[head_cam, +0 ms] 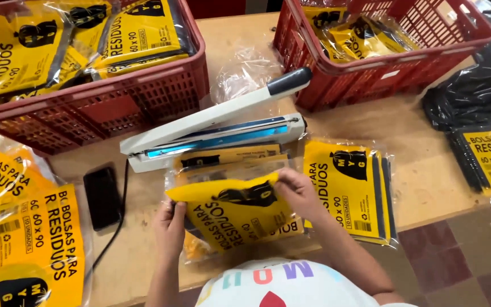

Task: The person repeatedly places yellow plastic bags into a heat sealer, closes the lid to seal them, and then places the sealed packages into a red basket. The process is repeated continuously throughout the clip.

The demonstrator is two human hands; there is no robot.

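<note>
My left hand (170, 223) grips the left edge of a yellow printed card (235, 213) with black lettering. My right hand (298, 192) pinches the card's upper right corner, and the card bends upward between both hands. It lies over a clear plastic packet (231, 165) that holds another yellow card and rests against a white impulse heat sealer (211, 132). The sealer's arm is raised, with its black handle (288, 81) pointing to the back right.
Two red plastic crates, one at back left (115, 108) and one at back right (393, 71), hold filled yellow packets. A finished packet (350, 190) lies right of my hands; more packets (26, 239) pile at left. A black phone (102, 197) and black bags (473, 94) lie on the wooden table (427, 182).
</note>
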